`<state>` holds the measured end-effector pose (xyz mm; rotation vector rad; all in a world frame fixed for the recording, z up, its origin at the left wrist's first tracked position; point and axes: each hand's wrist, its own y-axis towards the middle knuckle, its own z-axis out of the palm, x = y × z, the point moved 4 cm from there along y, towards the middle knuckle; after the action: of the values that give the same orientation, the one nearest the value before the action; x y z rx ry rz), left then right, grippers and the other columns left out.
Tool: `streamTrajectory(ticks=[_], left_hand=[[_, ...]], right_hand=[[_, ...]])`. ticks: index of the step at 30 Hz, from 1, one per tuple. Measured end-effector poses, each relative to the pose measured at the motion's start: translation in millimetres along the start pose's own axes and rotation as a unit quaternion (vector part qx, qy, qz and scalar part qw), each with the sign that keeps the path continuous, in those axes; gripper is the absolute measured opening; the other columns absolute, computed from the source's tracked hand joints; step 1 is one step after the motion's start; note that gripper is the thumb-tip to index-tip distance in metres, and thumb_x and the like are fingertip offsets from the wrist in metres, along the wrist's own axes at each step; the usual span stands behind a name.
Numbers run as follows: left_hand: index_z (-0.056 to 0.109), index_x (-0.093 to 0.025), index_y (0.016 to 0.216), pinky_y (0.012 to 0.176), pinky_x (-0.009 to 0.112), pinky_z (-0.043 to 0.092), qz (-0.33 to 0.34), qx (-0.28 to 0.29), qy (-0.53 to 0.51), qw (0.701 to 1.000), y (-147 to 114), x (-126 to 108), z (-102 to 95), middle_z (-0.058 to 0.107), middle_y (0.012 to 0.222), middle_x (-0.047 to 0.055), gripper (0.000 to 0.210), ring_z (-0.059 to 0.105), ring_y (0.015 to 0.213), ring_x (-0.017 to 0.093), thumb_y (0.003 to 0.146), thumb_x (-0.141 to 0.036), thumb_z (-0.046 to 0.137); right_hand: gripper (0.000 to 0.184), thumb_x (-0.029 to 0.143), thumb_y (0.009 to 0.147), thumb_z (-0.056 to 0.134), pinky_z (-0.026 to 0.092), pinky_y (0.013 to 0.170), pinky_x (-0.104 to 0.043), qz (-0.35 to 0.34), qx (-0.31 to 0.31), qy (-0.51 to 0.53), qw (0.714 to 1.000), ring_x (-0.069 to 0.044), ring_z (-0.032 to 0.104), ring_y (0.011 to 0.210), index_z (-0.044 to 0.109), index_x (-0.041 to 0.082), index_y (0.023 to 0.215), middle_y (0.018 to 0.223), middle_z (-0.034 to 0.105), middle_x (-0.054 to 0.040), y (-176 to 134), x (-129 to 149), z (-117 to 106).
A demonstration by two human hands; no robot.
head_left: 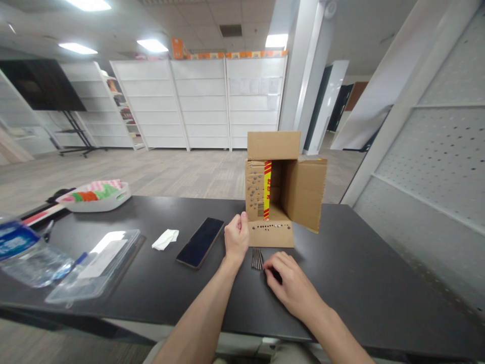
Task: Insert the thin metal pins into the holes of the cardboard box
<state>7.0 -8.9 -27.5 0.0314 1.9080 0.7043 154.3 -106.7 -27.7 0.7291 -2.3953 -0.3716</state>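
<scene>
An open cardboard box [305, 194] stands on the dark table with its opening facing me. Small round metal heads dot its left flap [254, 189], beside a yellow and red tape strip. Its bottom flap [271, 237] lies forward with rows of dark holes or heads. My left hand [237, 237] is closed at the lower edge of the left flap; its fingertips are hidden. In front of the box lie several thin metal rods [256, 259], like nails or screws, side by side. My right hand [290, 283] pinches at the right end of that row.
Left of my arms lie a dark phone [200, 242] and a crumpled white tissue [165, 239]. Farther left are a clear plastic case [96, 265], a water bottle [30, 253] and a white basket [100, 202] with colourful cloth. A perforated panel [435, 167] stands at the right.
</scene>
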Motion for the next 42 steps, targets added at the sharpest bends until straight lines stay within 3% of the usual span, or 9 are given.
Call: streamTrajectory(ticks=[35,42], left_hand=[[0.030,-0.019,0.055,0.050,0.022,0.023,-0.002,-0.005,0.004,1.000,-0.1,-0.7,-0.4,0.030,0.051,-0.006,0.044,0.027,0.050,0.008,0.090,-0.044,0.038],[0.032,-0.019,0.055,0.051,0.022,0.024,-0.009,-0.002,0.003,1.000,-0.3,-1.8,-0.4,0.032,0.051,-0.006,0.045,0.027,0.050,0.008,0.090,-0.046,0.038]], right_hand=[[0.013,0.010,0.086,0.045,0.037,0.073,-0.031,0.017,0.034,-0.005,0.999,-0.019,0.050,0.083,0.051,0.021,0.089,0.086,0.058,-0.0026,0.1,1.3,2.3],[0.010,0.014,0.087,0.045,0.039,0.075,-0.032,0.056,-0.012,0.025,0.998,-0.018,0.052,0.082,0.052,0.021,0.089,0.087,0.059,-0.0030,1.1,-3.8,-3.5]])
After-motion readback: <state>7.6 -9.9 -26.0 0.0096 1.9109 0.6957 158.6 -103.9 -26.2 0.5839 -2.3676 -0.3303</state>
